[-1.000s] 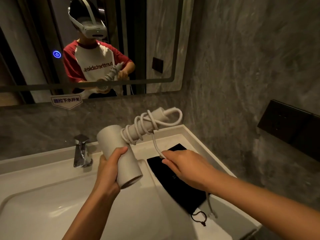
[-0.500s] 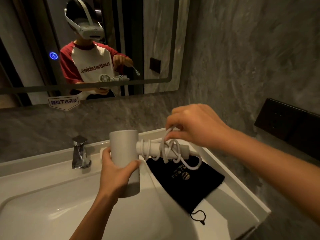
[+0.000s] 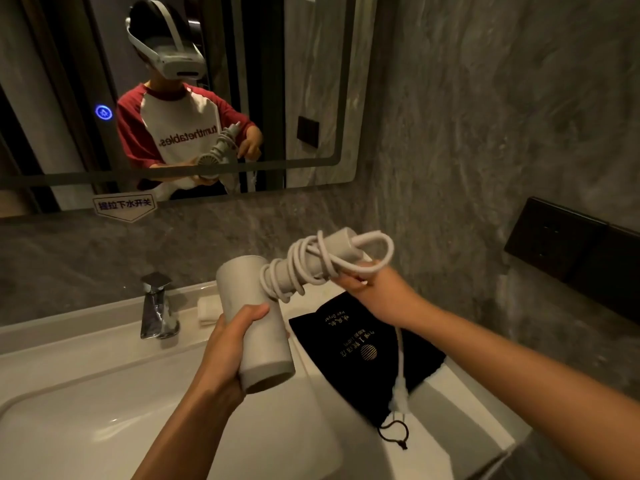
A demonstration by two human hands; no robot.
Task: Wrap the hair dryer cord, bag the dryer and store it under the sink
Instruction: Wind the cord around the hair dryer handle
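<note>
Left hand grips the barrel of the pale grey hair dryer over the sink, fingers curled around it, with the handle pointing up and to the right. White cord is coiled in loose turns round that handle and loops past its far end. Right hand pinches the cord just beside the handle; the free length drops below the wrist and its plug dangles over the bag. This black bag lies flat on the counter to the right of the basin, gold print turned away from the viewer, with "Hair Dryer", a round emblem and Chinese characters too small to read. Its drawstring trails at the near end. On the far left stands a chrome faucet. Under the mirror a sticker reads "提拉下水开关"; the reflected shirt shows reversed "turnthetables". At right, a dark wall panel
</note>
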